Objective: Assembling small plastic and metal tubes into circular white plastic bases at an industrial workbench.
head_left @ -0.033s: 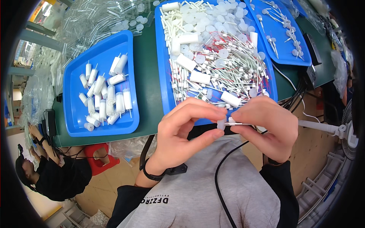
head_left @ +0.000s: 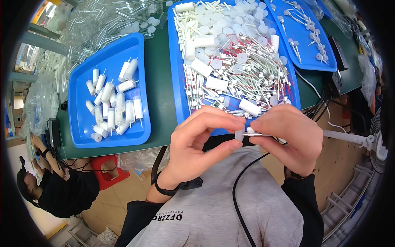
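Close in front of my body, both hands meet just past the near edge of the middle tray. My left hand pinches a small translucent white plastic disc between thumb and forefinger, edge-on to me. Between the thumb and fingers of my right hand is a thin wire lead with a small white connector, its end pointing at the disc. The lead's tip meets the disc's face or lies very near it; I cannot tell which. Some of the lead is hidden by my right fingers.
The large blue tray holds leads, discs, white sticks and white cylinders. At left, another blue tray holds capped white cylinders. A third blue tray has discs on stems. Clear tubes lie behind. A person works at far left.
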Tool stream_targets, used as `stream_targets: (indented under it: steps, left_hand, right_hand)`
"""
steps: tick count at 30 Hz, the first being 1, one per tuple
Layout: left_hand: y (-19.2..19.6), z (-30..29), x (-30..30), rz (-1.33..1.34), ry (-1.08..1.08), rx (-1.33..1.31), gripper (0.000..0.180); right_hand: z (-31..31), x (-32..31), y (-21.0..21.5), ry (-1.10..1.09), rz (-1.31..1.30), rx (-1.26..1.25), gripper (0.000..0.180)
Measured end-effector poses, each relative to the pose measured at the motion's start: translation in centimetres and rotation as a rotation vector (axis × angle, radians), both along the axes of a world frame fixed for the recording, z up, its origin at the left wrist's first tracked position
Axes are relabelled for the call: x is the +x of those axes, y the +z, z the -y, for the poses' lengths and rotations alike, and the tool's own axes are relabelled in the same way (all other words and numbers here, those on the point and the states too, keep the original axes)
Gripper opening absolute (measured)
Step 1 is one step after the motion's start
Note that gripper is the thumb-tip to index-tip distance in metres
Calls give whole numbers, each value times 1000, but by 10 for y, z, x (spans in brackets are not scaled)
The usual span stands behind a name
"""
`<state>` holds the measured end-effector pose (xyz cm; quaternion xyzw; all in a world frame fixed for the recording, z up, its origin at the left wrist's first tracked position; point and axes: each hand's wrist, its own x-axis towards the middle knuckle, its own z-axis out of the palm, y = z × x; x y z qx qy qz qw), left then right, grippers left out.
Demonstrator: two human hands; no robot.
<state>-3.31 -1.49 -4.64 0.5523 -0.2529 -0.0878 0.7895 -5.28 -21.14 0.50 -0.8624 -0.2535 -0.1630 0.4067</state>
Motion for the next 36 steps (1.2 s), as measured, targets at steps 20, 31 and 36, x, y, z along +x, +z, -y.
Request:
stream_targets:
  steps: [20, 31, 36]
  left_hand:
    - [4, 2, -14, 247, 216, 123, 29]
    - [-10, 2, -9, 90, 192, 232, 25]
    - [-9, -6, -6, 105, 173, 387, 29]
  right_hand:
    - [-3, -7, -22, 68, -48, 233, 18]
    - [-9, -15, -22, -34, -250, 175, 13]
    - [-4, -14, -25, -27, -354, 92, 12]
